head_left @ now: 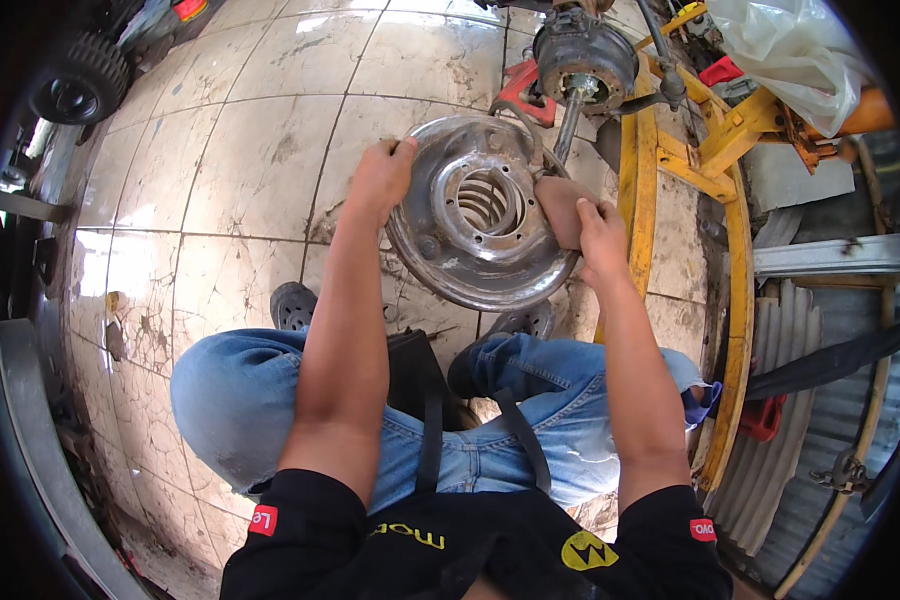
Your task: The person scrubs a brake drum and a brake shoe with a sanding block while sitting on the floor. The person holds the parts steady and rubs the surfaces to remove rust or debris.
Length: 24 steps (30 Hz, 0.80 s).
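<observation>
Brake backing plate [448, 262], held by its edge
Left hand [382, 180] clamps it, seemingly for steadiness; right hand [602, 238] pinches a brown sheet [558, 210] overlapping the plate beside its fingertips.

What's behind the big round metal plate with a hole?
Curved metal coils show through the open middle of the round metal plate. Tiled floor shows past its edge. Whatever else is behind its solid part is covered.
</observation>
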{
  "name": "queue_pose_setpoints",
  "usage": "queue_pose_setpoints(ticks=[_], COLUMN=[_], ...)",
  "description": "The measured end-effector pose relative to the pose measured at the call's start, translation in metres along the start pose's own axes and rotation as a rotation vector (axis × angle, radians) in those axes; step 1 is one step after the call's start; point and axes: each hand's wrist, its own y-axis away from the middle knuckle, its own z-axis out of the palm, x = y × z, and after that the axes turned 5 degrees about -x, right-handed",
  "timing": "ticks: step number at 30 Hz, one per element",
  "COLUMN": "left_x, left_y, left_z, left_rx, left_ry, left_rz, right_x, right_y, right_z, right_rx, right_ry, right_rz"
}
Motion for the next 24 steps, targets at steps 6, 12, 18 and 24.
queue_pose_setpoints(ticks=[6, 12, 18, 24], left_x=[-0.019, -0.021, 0.007, 0.056], left_y=[-0.01, -0.001, 0.03, 0.061], left_z=[0.013, -0.005, -0.034, -0.061], left_rx=[0.064, 0.036, -0.284, 0.04], left_ry=[0.327, 0.624, 1.039, 0.841], left_rz=[-0.133, -0.068, 0.072, 0.313], right_x=[-0.032, -0.04, -0.079, -0.119], right_y=[-0.037, -0.031, -0.02, -0.026], right_z=[0.01, 0.027, 0.03, 0.032], right_rx=[-0.021, -0.042, -0.091, -0.31], right_ry=[0.111, 0.041, -0.065, 0.148], right_rz=[-0.09, -0.122, -0.118, -0.093])
